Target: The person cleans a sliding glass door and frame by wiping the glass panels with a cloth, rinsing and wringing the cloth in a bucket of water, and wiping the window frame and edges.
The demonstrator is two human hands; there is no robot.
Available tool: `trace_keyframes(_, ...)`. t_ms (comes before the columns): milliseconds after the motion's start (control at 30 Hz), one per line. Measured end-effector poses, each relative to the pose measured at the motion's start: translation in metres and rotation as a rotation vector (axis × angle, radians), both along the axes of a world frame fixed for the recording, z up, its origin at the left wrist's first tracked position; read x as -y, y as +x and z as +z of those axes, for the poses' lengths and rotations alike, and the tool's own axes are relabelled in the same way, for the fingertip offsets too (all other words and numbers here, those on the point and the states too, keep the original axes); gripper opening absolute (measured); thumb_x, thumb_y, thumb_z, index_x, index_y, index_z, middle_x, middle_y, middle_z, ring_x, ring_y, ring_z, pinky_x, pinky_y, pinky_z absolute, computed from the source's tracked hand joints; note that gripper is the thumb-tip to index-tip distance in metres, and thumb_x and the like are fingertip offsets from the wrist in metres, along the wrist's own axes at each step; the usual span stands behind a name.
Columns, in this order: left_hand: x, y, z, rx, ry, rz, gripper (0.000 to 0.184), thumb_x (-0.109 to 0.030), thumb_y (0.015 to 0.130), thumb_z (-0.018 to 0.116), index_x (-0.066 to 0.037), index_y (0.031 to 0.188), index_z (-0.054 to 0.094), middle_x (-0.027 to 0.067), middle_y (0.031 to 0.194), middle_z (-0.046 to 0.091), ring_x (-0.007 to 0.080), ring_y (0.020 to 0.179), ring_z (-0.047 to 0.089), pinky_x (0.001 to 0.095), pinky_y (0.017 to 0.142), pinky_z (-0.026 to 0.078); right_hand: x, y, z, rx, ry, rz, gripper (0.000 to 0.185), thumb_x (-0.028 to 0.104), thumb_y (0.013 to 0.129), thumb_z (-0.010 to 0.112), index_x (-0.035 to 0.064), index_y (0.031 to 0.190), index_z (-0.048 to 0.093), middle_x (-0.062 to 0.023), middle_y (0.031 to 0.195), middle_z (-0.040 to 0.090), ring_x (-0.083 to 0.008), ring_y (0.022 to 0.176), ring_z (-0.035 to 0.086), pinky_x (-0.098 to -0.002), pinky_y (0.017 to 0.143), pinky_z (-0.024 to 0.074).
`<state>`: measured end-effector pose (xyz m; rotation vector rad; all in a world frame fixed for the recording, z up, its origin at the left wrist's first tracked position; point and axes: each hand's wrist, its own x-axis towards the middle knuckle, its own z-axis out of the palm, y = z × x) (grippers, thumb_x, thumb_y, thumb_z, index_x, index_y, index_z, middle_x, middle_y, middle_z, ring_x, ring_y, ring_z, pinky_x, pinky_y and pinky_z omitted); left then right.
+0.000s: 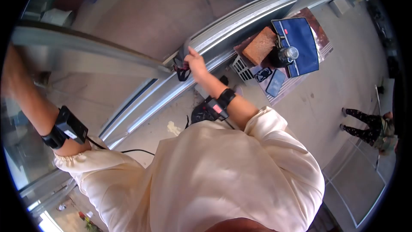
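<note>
My right hand (196,64) is at the window frame (240,23), its fingers bent around a dark, reddish strap or cloth (182,72) that hangs in a loop beside the end of a metal bar (94,47). One finger points up along the frame. At the far left my left forearm reaches up past the glass. It runs into the dark picture edge, and the hand is not visible. Each forearm wears a black strapped device, and a cable runs from the left one.
On the right, a low table (294,79) holds a brown block (261,46), a dark bottle (281,56), a blue pouch (302,43) and a phone (275,82). A vented crate (242,69) stands beside it. Another person (373,131) stands at the far right, near a framed panel (358,180).
</note>
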<state>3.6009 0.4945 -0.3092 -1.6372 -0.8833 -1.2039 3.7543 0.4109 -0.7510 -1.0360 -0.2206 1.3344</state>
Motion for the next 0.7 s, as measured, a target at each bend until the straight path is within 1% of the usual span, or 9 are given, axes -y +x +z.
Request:
trace_keyframes(33,0.006,0.001,-0.001,0.011,-0.065,-0.016,0.082,-0.035,0.085,0.049,0.010,0.140,0.009,0.0311,0.147,0.002,0.0379,0.139,0.001,0.0436,0.113,0.003,-0.002,0.016,-0.024,-0.038,0.054,0.025,0.054,0.001,0.077,0.051,0.0034,0.131,0.044,-0.0014,0.084,0.055,-0.0130,0.073,0.052,-0.0249,0.069,0.0455)
trace_keyframes(67,0.013,-0.005,-0.006,0.012,-0.071,0.008,0.082,-0.035,0.085,0.049,0.010,0.140,0.009,0.0311,0.147,0.002,0.0379,0.139,0.001,0.0436,0.113,0.003,0.015,0.030,0.024,-0.208,-0.087,-0.106,0.047,0.003,0.076,0.052,0.0033,0.123,0.051,-0.0040,0.092,0.057,-0.0146,0.077,0.053,-0.0286,0.079,0.0455)
trace_keyframes(200,0.063,0.015,-0.080,-0.088,-0.144,-0.542,0.056,-0.020,0.079,0.066,0.004,0.124,0.044,0.0210,0.129,0.043,0.0286,0.119,0.042,0.0373,0.100,0.034,0.048,0.103,0.071,-0.687,0.244,0.073,0.044,0.021,0.084,0.044,-0.0053,0.119,0.050,-0.0187,0.125,0.053,-0.0320,0.115,0.050,-0.0438,0.103,0.0352)
trace_keyframes(267,0.091,0.034,-0.129,-0.190,-0.486,-0.752,0.064,-0.001,0.075,0.067,0.003,0.133,0.039,0.0175,0.136,0.044,0.0284,0.126,0.042,0.0377,0.104,0.032,0.058,0.116,0.097,-0.691,0.284,0.074,0.052,0.030,0.088,0.045,-0.0044,0.127,0.044,-0.0194,0.131,0.047,-0.0325,0.122,0.045,-0.0452,0.106,0.0300)
trace_keyframes(300,0.097,0.045,-0.157,-0.134,-0.751,-0.751,0.063,-0.013,0.075,0.071,0.002,0.130,0.044,0.0181,0.131,0.048,0.0309,0.122,0.045,0.0370,0.100,0.036,0.063,0.120,0.107,-0.743,0.317,0.106,0.055,0.034,0.089,0.045,-0.0039,0.129,0.042,-0.0192,0.134,0.044,-0.0327,0.124,0.042,-0.0457,0.107,0.0282)
trace_keyframes(433,0.092,0.093,-0.278,0.706,-1.686,-0.883,0.079,-0.029,0.080,0.069,0.004,0.138,0.028,0.0202,0.141,0.035,0.0282,0.127,0.039,0.0383,0.101,0.035,0.069,0.125,0.116,-0.652,0.342,0.089,0.056,0.034,0.089,0.047,-0.0026,0.130,0.041,-0.0177,0.136,0.042,-0.0322,0.126,0.040,-0.0462,0.107,0.0272)
trace_keyframes(500,0.081,0.107,-0.298,1.125,-2.051,-1.092,0.060,-0.029,0.082,0.068,-0.002,0.130,0.044,0.0148,0.127,0.050,0.0222,0.116,0.050,0.0383,0.099,0.037,0.066,0.132,0.110,-0.630,0.338,0.098,0.052,0.031,0.088,0.050,-0.0019,0.129,0.043,-0.0176,0.133,0.045,-0.0316,0.124,0.043,-0.0453,0.107,0.0290)
trace_keyframes(600,0.079,0.127,-0.311,1.229,-2.178,-1.217,0.053,-0.027,0.080,0.070,0.002,0.121,0.050,0.0098,0.115,0.058,0.0196,0.104,0.057,0.0317,0.088,0.043,0.065,0.142,0.095,-0.498,0.245,0.088,0.045,0.023,0.086,0.053,0.0013,0.125,0.047,-0.0141,0.125,0.053,-0.0271,0.116,0.050,-0.0417,0.101,0.0368)
trace_keyframes(700,0.078,0.148,-0.322,1.106,-1.745,-0.957,0.031,-0.020,0.079,0.069,0.000,0.101,0.059,0.0060,0.092,0.064,0.0126,0.082,0.058,0.0271,0.070,0.047,0.063,0.147,0.098,0.169,0.263,-0.028,0.036,0.008,0.086,0.055,0.0022,0.121,0.050,-0.0052,0.114,0.057,-0.0145,0.105,0.052,-0.0283,0.091,0.0401)
